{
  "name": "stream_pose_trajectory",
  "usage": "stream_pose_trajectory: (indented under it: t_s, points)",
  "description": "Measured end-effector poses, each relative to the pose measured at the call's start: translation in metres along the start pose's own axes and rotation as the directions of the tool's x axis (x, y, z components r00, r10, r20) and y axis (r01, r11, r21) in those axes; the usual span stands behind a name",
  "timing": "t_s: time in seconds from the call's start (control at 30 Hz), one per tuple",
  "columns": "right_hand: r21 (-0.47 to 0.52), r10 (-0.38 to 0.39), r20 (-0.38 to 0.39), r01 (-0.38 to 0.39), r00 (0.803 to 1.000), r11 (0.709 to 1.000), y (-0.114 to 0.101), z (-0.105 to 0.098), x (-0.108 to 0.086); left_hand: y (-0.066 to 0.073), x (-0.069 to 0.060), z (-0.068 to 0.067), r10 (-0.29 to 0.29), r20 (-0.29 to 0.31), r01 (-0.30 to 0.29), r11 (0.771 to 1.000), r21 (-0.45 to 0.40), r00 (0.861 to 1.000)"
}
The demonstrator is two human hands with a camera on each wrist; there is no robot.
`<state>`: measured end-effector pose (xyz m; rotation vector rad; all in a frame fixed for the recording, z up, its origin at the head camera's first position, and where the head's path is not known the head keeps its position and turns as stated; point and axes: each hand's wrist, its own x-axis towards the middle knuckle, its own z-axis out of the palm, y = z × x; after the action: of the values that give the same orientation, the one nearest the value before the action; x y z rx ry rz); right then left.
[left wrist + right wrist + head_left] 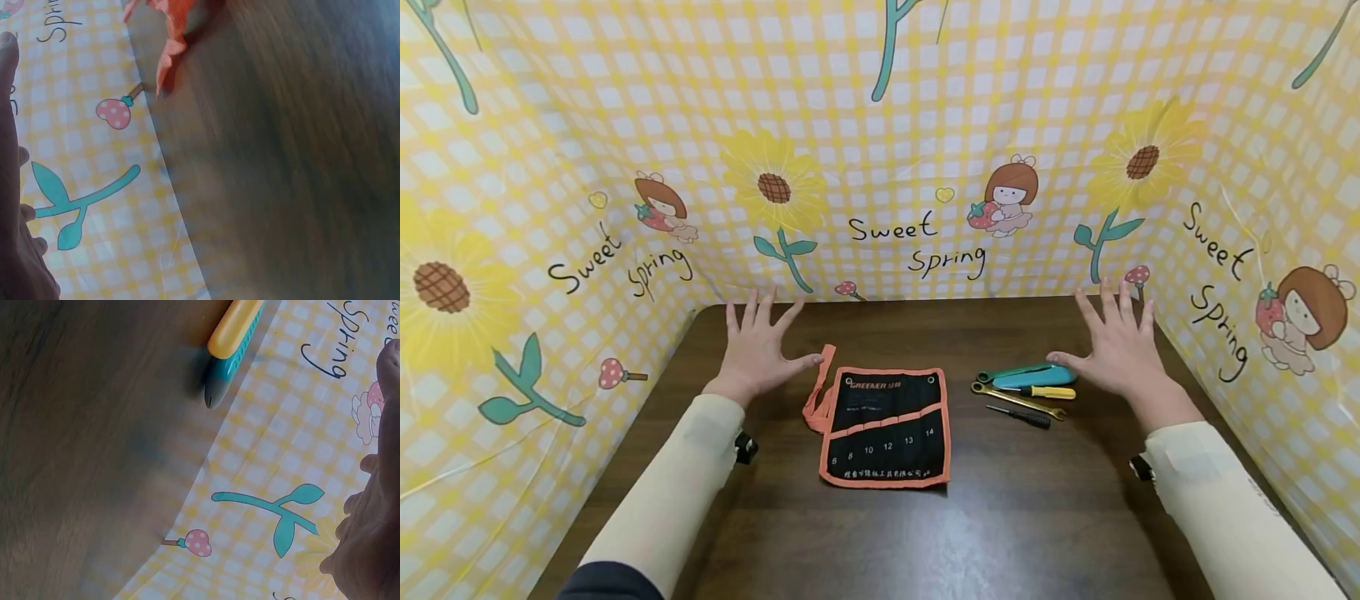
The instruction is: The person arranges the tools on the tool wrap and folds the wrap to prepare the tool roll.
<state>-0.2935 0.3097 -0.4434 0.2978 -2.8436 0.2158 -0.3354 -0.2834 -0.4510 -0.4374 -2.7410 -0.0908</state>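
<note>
My left hand (756,354) is spread with straight fingers at the table's far left, beside the orange strap (817,408) of a black tool pouch (887,423) with orange edging. The pouch lies flat with numbered pockets. On the other side, my right hand (1122,354) is spread too and holds nothing, its thumb near a teal-handled tool (1041,375). Grouped with that tool are a yellow-handled screwdriver (1051,392), a gold-coloured wrench (1026,403) and a small black screwdriver (1026,417). In the right wrist view, the yellow handle (234,331) partly covers the teal one.
Checked yellow cloth (910,150) with printed flowers walls the dark wooden table (865,542) at the back and both sides. Black wrist cameras sit at the left cuff (746,448) and the right cuff (1141,467).
</note>
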Motion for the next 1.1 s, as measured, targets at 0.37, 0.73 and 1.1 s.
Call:
stream_pose_trajectory:
  t_s: [0.37,0.73,1.1]
  points:
    - [0.059,-0.004,0.01,0.003,1.0,0.998,-0.013,0.006,-0.004,0.003,-0.008,0.002,-0.012,0.015,0.013,0.996,-0.09,1.0]
    - [0.088,-0.012,0.003,0.012,1.0,0.996,-0.027,0.011,-0.009,0.006,-0.016,0.002,-0.022,0.008,0.023,0.993,-0.119,1.0]
    - [0.158,-0.028,0.015,0.025,0.999,0.987,-0.042,0.022,-0.013,0.01,-0.033,0.002,-0.052,0.022,0.055,0.981,-0.188,0.998]
